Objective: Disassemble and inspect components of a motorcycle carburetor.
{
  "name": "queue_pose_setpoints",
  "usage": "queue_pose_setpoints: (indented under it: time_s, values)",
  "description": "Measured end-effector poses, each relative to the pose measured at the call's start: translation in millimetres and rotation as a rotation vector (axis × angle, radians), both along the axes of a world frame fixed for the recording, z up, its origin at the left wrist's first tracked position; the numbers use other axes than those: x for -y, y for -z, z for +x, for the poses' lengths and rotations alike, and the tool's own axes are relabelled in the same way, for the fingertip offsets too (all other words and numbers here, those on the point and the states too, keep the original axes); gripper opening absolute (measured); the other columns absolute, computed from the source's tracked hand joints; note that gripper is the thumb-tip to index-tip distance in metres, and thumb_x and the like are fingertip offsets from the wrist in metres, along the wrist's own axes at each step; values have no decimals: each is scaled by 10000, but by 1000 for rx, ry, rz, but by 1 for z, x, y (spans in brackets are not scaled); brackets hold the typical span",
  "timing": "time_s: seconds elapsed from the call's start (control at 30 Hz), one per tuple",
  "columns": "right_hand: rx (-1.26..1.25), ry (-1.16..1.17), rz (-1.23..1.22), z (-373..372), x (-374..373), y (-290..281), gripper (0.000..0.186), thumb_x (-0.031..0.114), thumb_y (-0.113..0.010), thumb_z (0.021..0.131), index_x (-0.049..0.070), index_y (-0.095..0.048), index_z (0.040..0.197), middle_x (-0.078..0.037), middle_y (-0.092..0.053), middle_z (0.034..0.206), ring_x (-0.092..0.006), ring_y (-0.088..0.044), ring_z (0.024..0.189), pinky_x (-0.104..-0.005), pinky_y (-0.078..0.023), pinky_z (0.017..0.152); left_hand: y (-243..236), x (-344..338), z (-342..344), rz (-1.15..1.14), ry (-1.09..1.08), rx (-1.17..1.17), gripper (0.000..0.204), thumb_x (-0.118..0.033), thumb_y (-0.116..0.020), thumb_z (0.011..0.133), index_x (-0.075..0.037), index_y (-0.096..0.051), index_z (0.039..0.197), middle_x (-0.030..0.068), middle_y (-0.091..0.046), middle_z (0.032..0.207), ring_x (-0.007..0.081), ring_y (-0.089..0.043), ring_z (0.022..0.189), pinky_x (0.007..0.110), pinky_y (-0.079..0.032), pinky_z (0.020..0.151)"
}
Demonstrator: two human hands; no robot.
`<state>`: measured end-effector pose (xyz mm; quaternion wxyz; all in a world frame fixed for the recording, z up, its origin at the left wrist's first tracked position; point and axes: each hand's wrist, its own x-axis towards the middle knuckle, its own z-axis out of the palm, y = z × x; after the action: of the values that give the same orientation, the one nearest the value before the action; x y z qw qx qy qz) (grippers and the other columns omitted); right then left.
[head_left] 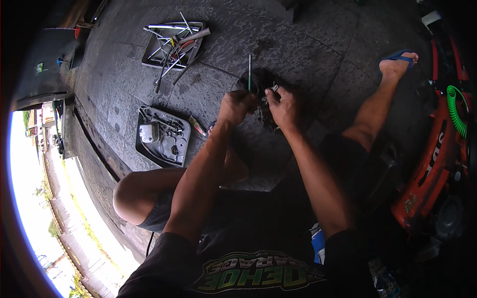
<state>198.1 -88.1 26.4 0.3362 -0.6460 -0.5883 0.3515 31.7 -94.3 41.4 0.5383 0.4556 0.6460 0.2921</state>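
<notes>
My left hand [236, 107] is closed at the lower end of a slim upright rod [250, 67], silver above and greenish lower down. Fingertips of my right hand [285, 109] pinch a small shiny metal piece [275, 88]. Both hands are close together over a dark, bulky object [269, 79] on the floor between my legs. Shadow hides its shape and most of what lies between the hands.
Ahead to the left, a tray [149, 58] holds several wrenches and long tools. Nearer, a grey tray [186, 136] contains metal parts, with a small tube [197, 125] beside it. Red equipment [422, 174] with a green coiled hose [454, 107] stands at right.
</notes>
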Motion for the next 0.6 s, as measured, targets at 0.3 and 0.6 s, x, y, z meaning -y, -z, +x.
queue_pose_setpoints:
  time_s: [0.3, 0.6]
  values:
    - [34, -14, 119, -2, 2, 4, 323, 329, -647, 908, 9, -675, 879, -223, -655, 777, -410, -638, 735, -439, -480, 641, 0, 5, -8, -32, -126, -12, 316, -203, -605, 928, 85, -669, 1040, 124, -719, 868, 162, -670, 729, 293, -538, 675]
    - [1, -14, 72, -2, 5, 2, 303, 306, -654, 906, 4, -667, 891, -217, -650, 778, -401, -637, 743, -433, -485, 660, 3, 9, -4, -86, -186, 119, 336, -190, -600, 942, 94, -642, 1117, 134, -713, 929, 188, -689, 775, 305, -555, 712]
